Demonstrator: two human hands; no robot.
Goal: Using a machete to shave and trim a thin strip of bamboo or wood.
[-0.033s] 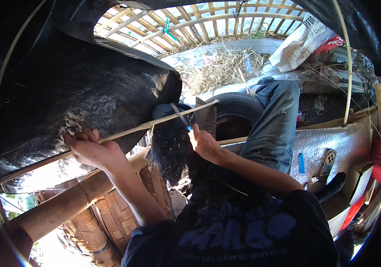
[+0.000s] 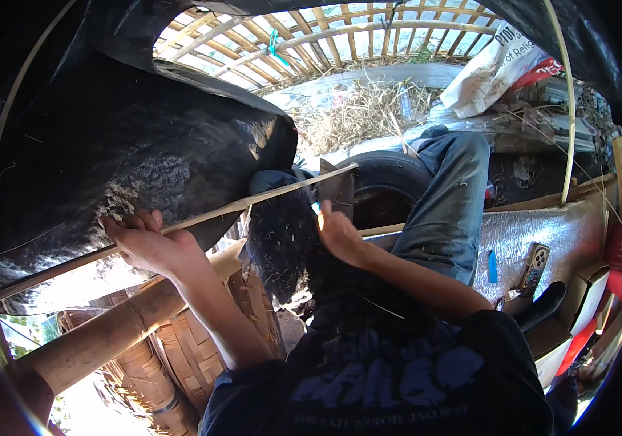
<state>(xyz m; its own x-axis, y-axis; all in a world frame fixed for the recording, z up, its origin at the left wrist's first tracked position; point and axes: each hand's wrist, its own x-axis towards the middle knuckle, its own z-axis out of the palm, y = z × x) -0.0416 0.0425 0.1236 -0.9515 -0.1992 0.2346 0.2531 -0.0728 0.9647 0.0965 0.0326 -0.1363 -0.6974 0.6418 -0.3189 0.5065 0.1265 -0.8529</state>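
A long, thin bamboo strip (image 2: 260, 197) slants from the lower left up toward the middle. My left hand (image 2: 155, 243) is closed around its left part, palm turned up. Near the strip's far end, my right hand (image 2: 341, 236) grips a small knife (image 2: 316, 208) by its blue handle. The blade is smeared by motion and seems to meet the strip; whether it is cutting cannot be made out. Under the strip's far half is dark cloth (image 2: 276, 232) with bits of debris on it.
Black plastic sheeting (image 2: 107, 131) hangs at the left above a thick bamboo pole (image 2: 133, 316). A tyre (image 2: 398, 174) lies ahead beside my jeans-clad leg (image 2: 445, 211). To the right, a phone (image 2: 535, 265) and a blue object (image 2: 492, 267) rest on silvery sheeting (image 2: 576, 225).
My right hand has shifted slightly to the right with the knife, and the blade has moved along with it. My left hand and the bamboo strip stay in place.
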